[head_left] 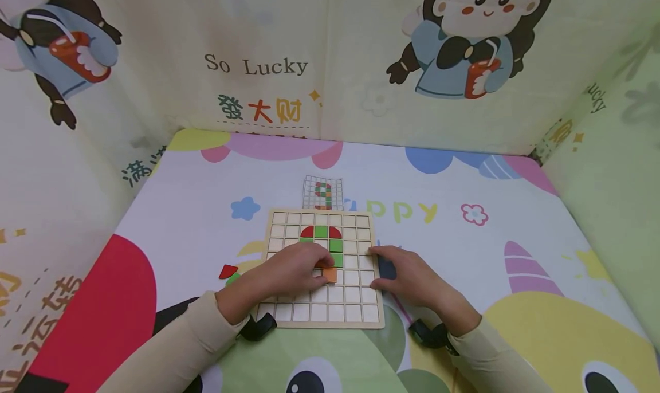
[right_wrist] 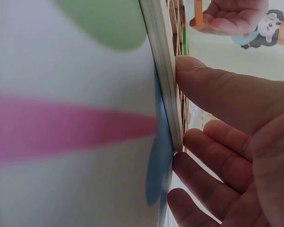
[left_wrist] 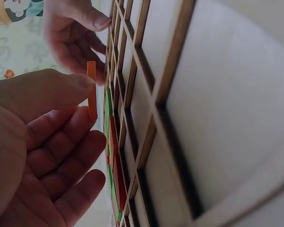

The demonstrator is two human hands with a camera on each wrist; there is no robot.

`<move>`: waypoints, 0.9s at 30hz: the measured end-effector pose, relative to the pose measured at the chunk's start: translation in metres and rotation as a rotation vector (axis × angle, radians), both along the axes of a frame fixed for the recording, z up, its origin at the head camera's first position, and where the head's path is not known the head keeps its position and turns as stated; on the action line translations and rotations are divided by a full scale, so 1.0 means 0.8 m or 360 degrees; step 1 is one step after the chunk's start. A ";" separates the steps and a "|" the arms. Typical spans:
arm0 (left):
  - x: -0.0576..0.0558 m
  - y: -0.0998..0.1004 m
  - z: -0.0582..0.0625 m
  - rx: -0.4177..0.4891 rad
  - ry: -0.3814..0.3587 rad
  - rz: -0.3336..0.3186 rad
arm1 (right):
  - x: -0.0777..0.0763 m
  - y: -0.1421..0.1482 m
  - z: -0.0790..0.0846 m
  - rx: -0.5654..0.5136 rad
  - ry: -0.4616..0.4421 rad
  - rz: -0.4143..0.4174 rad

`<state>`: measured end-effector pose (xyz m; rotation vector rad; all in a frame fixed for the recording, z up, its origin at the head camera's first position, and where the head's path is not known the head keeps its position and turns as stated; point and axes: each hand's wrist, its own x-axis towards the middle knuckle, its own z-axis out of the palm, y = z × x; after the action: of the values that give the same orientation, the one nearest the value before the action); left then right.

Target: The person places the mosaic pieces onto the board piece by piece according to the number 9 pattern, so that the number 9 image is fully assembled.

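Note:
A wooden grid board (head_left: pixel 378 310) lies on the printed tabletop. My left hand (head_left: pixel 291 270) hovers over its middle, pinching an orange square tile (head_left: pixel 330 275) between thumb and forefinger. In the left wrist view the orange tile (left_wrist: pixel 92 106) stands on edge, apart from the grid. My right hand (head_left: pixel 412 272) rests at the board's right edge, thumb and fingertips touching the frame. Green square tiles (head_left: pixel 336 246) and red quarter-round tiles (head_left: pixel 335 232) fill several cells in a curved pattern, partly hidden by the left hand.
A small pattern card (head_left: pixel 322 192) with a gridded figure 9 lies just behind the board. Left of the board are a loose red tile (head_left: pixel 228 271) and a green tile (head_left: pixel 233 278), the latter partly covered by the left wrist. Printed cloth (head_left: pixel 361 112) walls the back and sides.

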<state>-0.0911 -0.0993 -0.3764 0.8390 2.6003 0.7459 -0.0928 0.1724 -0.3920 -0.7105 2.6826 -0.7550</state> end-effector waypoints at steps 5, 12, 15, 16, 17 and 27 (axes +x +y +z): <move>0.002 0.003 -0.002 -0.0023 -0.0017 -0.0005 | 0.000 0.000 -0.002 -0.0009 0.0009 0.0002; 0.002 0.008 -0.003 -0.0069 0.0007 -0.0033 | 0.000 0.001 -0.003 -0.0022 0.0019 0.0013; 0.002 0.009 -0.004 -0.0079 0.0037 -0.0051 | 0.000 0.001 -0.003 -0.0021 0.0016 0.0009; 0.002 0.010 -0.004 -0.0082 0.0045 -0.0057 | 0.000 0.001 -0.003 -0.0021 0.0015 0.0007; 0.002 0.010 -0.004 -0.0085 0.0054 -0.0063 | 0.000 0.001 -0.003 -0.0023 0.0015 0.0006; 0.002 0.014 -0.005 -0.0107 0.0097 -0.0058 | 0.000 0.000 -0.001 -0.0029 0.0027 0.0012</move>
<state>-0.0897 -0.0885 -0.3803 0.8997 2.6400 0.6288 -0.0926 0.1728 -0.3932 -0.7341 2.6903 -0.7757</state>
